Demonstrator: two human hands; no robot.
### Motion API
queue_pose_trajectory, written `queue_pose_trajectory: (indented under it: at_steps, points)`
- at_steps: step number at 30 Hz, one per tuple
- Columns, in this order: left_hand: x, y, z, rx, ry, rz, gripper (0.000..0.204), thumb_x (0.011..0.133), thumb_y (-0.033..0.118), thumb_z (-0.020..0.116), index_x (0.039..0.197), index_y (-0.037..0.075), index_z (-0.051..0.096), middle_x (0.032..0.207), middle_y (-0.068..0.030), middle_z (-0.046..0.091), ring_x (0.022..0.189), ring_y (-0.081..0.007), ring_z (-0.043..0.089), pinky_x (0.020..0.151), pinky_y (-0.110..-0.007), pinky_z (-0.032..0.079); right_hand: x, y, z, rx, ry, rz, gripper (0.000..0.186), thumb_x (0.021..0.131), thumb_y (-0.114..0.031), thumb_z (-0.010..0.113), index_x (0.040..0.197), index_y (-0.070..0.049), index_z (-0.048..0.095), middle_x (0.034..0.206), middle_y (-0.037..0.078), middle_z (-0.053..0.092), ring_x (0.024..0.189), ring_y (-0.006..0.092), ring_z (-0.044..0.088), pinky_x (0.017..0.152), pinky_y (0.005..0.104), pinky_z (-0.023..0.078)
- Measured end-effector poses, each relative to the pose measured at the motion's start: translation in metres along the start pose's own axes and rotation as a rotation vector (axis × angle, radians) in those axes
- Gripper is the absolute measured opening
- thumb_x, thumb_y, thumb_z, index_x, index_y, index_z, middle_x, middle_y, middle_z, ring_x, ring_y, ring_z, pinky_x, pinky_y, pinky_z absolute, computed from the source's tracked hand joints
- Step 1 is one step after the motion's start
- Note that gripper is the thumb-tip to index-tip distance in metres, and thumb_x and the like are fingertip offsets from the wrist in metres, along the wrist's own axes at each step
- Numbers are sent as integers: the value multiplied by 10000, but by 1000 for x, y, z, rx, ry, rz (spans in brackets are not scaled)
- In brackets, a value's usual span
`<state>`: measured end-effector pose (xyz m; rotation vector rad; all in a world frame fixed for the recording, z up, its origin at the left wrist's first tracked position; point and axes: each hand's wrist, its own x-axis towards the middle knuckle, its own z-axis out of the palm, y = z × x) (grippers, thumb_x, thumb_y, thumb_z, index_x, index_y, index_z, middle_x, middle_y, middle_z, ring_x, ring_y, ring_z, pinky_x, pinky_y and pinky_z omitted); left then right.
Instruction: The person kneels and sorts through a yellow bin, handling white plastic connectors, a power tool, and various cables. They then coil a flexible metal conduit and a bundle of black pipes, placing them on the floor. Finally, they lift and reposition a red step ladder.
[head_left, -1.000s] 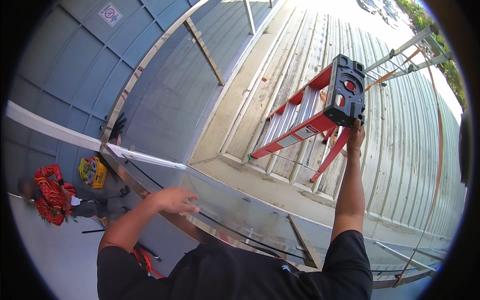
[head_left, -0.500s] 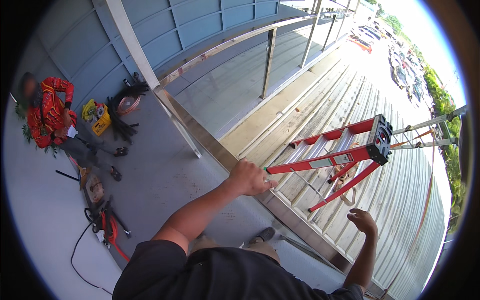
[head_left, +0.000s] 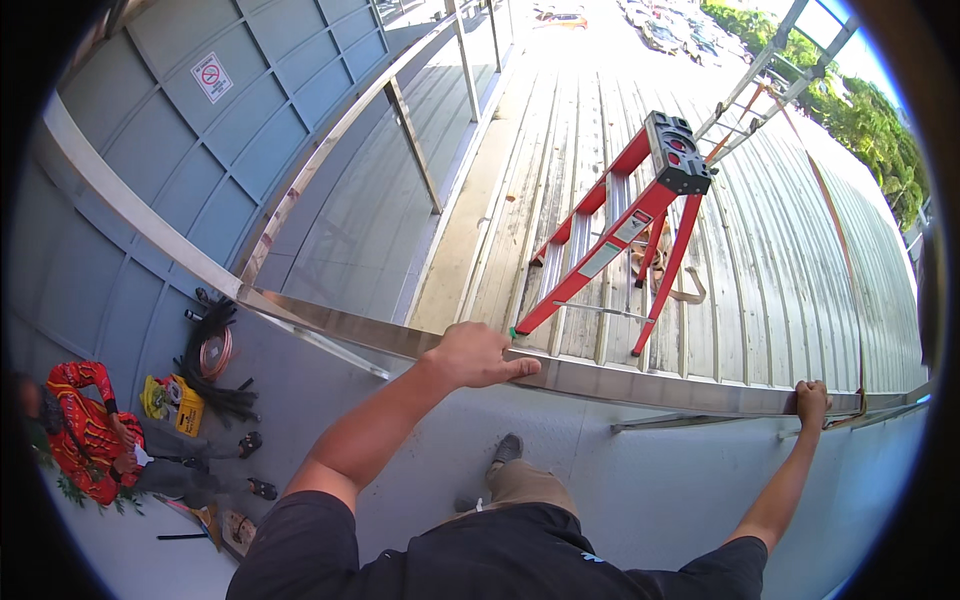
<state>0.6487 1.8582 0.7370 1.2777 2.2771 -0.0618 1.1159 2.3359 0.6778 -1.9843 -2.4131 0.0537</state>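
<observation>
A flat metal guardrail (head_left: 660,386) curves across in front of me. My left hand (head_left: 468,356) is closed over it, the thumb lying along the top. Farther right, my right hand (head_left: 812,402) grips the same rail, its fingers curled around the edge. Just beyond the rail a red stepladder (head_left: 625,235) with a black top cap stands spread on the corrugated metal roof (head_left: 770,290). One foot of it looks close to my left hand; whether they touch, I cannot tell.
A seated person (head_left: 85,430) in a red patterned top is at the lower left, beside a yellow crate (head_left: 187,408), black tubing (head_left: 205,355) and coiled copper pipe (head_left: 215,352). A silver ladder (head_left: 775,65) rises past the roof's edge. A beige strap (head_left: 690,292) lies near the stepladder.
My right hand has come from mid-air onto the rail and closed on it. My left hand stays on the rail. The view has turned right, so the person and the stepladder appear farther left.
</observation>
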Motion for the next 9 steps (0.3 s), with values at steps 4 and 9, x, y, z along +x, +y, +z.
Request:
queue_pose_trajectory:
  at_steps: [4,9]
  points:
    - [19,24,-22,95,-320,67,931,786,902,473,992,38,750,859,-150,728,894,-326,715,807,-417,552,4,-2,-2,59,-248,-38,338,867,-262,490,903,-35,737,1062,164,695,1432,379,373,1211,647,66]
    - [71,103,8,-79,-204,537,935,823,823,546,1341,46,597,1069,-179,717,1009,-311,700,892,-407,540,-8,-14,-1,146,-218,174,279,838,-250,529,808,-61,732,1129,159,688,1513,342,235,1146,766,-11]
